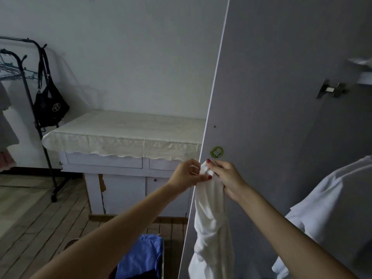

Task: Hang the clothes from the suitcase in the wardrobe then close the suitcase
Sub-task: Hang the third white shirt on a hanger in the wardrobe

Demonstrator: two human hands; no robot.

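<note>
White garment [211, 214] hangs bunched before the open wardrobe door [271, 117], top pinched by my left hand [186, 175] and gripped by my right hand [226, 178]. Risk: it slips (no hanger visible) and drops toward the suitcase [141, 256] below.

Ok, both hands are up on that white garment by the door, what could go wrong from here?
1. Both the left hand and right hand pinch only the top of the white garment; if either slips, it may drop.
2. No hanger is visible in the hands, so hanging may stall.
3. The garment hangs right at the wardrobe door edge and could snag there.
</note>
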